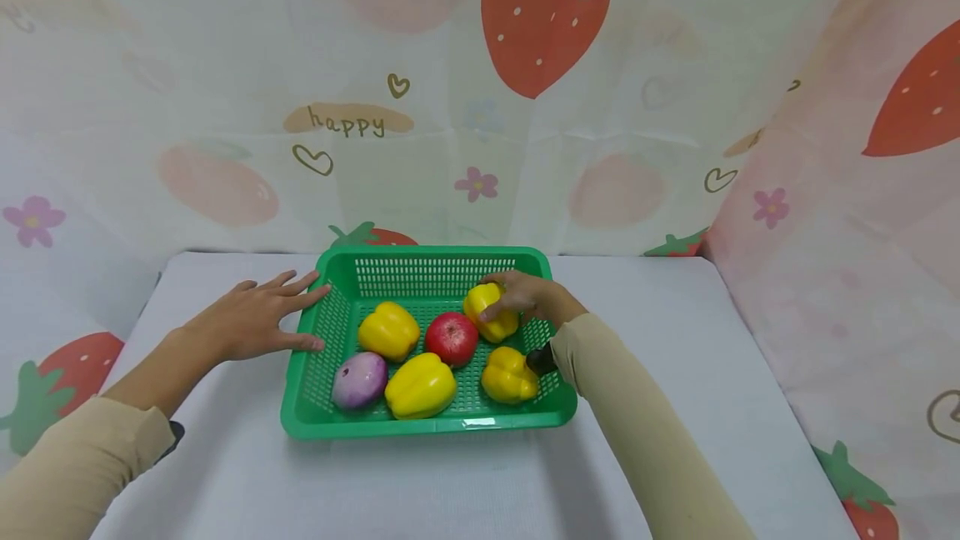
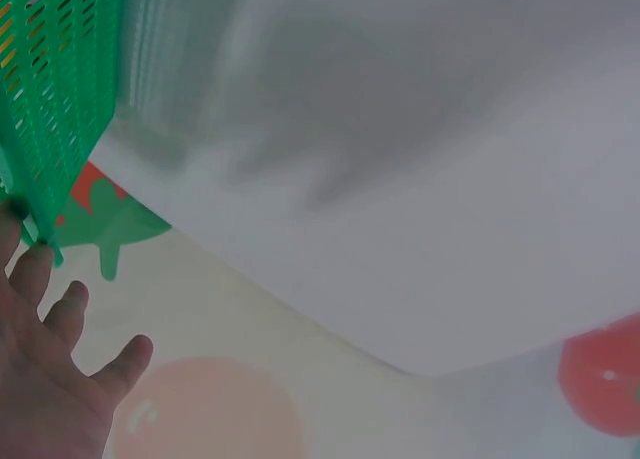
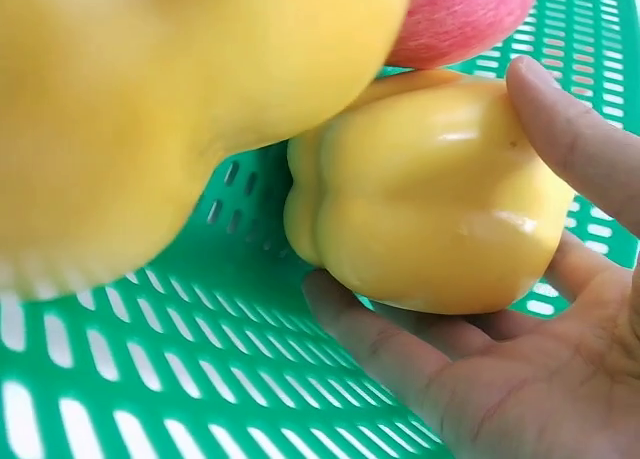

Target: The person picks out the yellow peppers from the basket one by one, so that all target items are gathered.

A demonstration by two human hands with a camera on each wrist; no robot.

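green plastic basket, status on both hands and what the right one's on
Right hand around glossy yellow lobed pepper, inside green plastic basket. Left hand at basket's left rim. Round red fruit close beside pepper.

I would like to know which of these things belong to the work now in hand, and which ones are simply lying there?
In the work:
green basket
right hand
yellow pepper held between its thumb and fingers
left hand, at the basket's left rim

Apparently just lying there, not held:
back-left pepper
front-middle pepper
lumpy yellow item, front right
red fruit
purple vegetable
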